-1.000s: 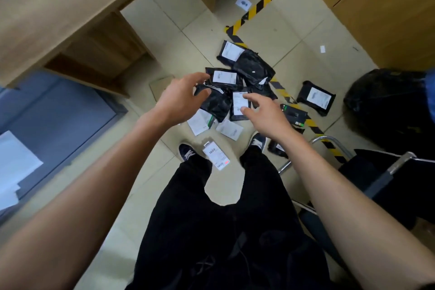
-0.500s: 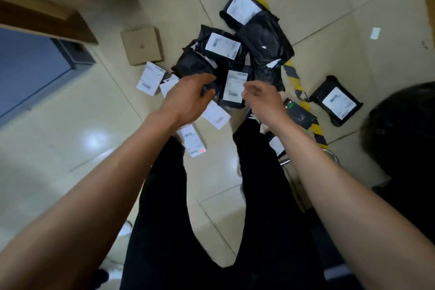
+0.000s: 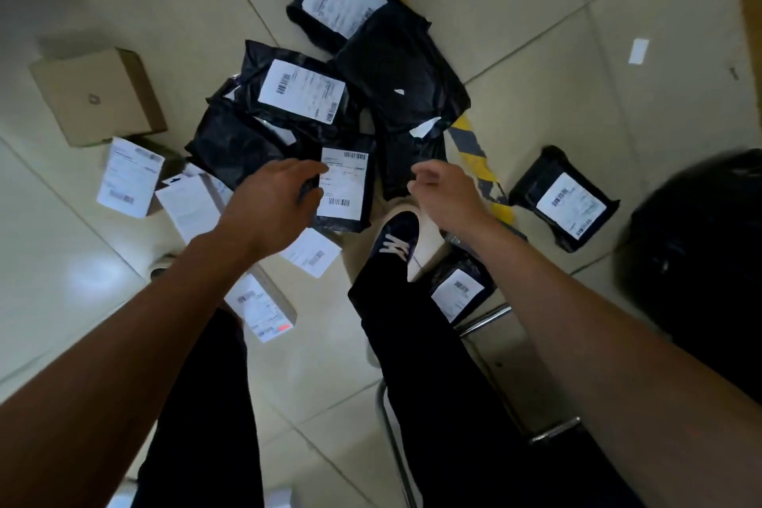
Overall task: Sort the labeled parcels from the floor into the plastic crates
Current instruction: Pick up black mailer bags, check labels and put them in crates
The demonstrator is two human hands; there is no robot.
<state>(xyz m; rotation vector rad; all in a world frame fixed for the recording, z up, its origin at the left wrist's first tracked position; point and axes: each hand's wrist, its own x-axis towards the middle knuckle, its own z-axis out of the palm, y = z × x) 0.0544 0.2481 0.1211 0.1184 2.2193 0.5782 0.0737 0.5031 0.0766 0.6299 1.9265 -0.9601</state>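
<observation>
Both hands have dropped closer to the heap since half a second ago, and the parcels fill more of the view. No plastic crates show; label print is too blurred to read, and the small white-labelled black mailer by the metal chair frame is half hidden behind the right forearm and black trouser leg. The left hand, fingers loosely spread and holding nothing, covers the left edge of the flat black plastic mailer with the white label on the pale tiled floor; whether it touches is unclear. The right hand, loosely curled and empty, hovers just right of that mailer, above the dark sneaker.
</observation>
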